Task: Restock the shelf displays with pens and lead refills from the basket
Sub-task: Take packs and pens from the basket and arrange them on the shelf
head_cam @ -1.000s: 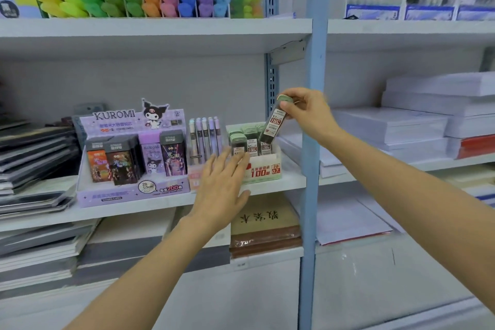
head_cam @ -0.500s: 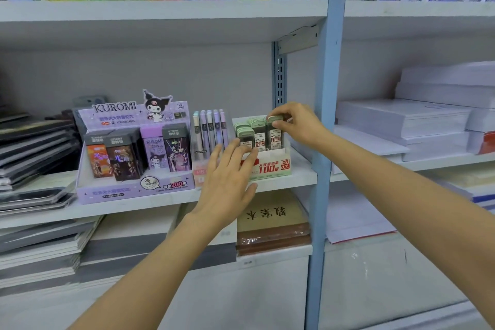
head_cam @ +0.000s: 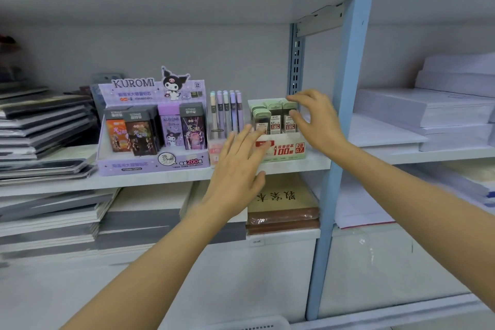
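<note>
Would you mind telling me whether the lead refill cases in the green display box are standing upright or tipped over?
Upright: the lead refill cases stand in the green display box, green caps up, labels facing forward.

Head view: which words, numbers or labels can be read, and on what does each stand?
"KUROMI": purple box header.
"2B 0.5mm", "200": purple box front.
"100", "2B 0.7": green box front.
"HB": pink pen holder.
"0.7", "100": refill cases in the green box.
Chinese print on the boxes and brown pad: too blurred to read.
</note>
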`<state>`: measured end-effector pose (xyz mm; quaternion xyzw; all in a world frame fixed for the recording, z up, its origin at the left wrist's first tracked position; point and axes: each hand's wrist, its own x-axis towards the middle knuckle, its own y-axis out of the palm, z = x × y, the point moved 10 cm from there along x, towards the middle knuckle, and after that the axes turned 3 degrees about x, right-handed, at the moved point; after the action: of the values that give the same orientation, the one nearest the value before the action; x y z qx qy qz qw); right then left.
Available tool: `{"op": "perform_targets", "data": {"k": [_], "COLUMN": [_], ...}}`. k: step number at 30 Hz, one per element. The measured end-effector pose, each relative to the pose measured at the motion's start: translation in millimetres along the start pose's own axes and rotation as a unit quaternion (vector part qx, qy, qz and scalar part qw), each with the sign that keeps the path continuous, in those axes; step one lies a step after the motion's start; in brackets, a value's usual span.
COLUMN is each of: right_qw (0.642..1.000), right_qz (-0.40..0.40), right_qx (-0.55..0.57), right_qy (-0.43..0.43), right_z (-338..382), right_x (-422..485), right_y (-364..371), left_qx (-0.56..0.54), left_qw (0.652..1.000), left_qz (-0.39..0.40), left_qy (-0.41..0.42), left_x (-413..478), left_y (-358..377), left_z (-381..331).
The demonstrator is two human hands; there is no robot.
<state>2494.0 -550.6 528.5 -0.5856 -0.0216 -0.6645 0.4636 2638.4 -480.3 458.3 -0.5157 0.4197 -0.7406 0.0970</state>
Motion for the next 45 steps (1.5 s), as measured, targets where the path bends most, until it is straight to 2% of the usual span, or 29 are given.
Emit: {"op": "perform_targets", "data": {"k": [2,5,9,14,19,22,25,29,32,36,41,43,45], "right_qw": [0.997,0.982,0.938,0.833,0.732,0.695,0.725,0.763,0.772,0.751,0.752,0.728,0.689], "right_qz": [-0.02,0.073,0.278,0.506,0.644,0.663,0.621,0.587,0.575,0.59,0.634,0.654,0.685], "right_qx": [0.065,0.167,0.205,0.201,0.126,0.094,0.041,0.009,0.004,0.06,0.025,0.051,0.08], "right_qy": [-0.044,-0.055,-0.01,0.095,0.181,0.264,0.294,0.271,0.272,0.29,0.181,0.198,0.221], "right_z": [30.3,68.5,83.2,50.7,-6.4,-32.5,-46.1,-39.9,-42.3,-53.8,-48.2,-43.4,-37.9], "right_x": [-22.0,-69.5,-159.5,-310.4,-465.2,-535.8,-568.7,-579.7,-577.2,-583.3,-586.5,-594.3,-606.5], "right_y": [-3.8,35.3,142.6,281.2,358.3,374.9,379.8,388.0,390.7,386.9,383.9,384.5,383.4], "left_qx": [-0.03,-0.051,-0.099,-0.147,-0.139,-0.098,-0.067,-0.093,-0.108,-0.118,-0.13,-0.129,-0.124], "left_qw": [0.998,0.995,0.988,0.935,0.884,0.867,0.873,0.881,0.876,0.866,0.852,0.85,0.849], "left_qz": [-0.051,-0.081,0.019,0.196,0.355,0.413,0.424,0.386,0.395,0.403,0.423,0.428,0.43], "left_qy": [-0.009,-0.04,-0.114,-0.258,-0.269,-0.261,-0.23,-0.256,-0.253,-0.269,-0.278,-0.278,-0.279], "left_x": [-18.8,-64.1,-153.1,-300.7,-409.9,-449.4,-462.3,-460.6,-463.4,-472.7,-481.9,-483.4,-483.7], "left_y": [-7.7,4.8,74.9,180.1,246.9,261.2,262.8,263.6,264.5,268.3,276.4,277.9,279.1], "left_z": [3.1,14.8,41.4,70.3,50.5,43.8,39.8,42.9,40.2,41.7,40.0,39.8,39.9]}}
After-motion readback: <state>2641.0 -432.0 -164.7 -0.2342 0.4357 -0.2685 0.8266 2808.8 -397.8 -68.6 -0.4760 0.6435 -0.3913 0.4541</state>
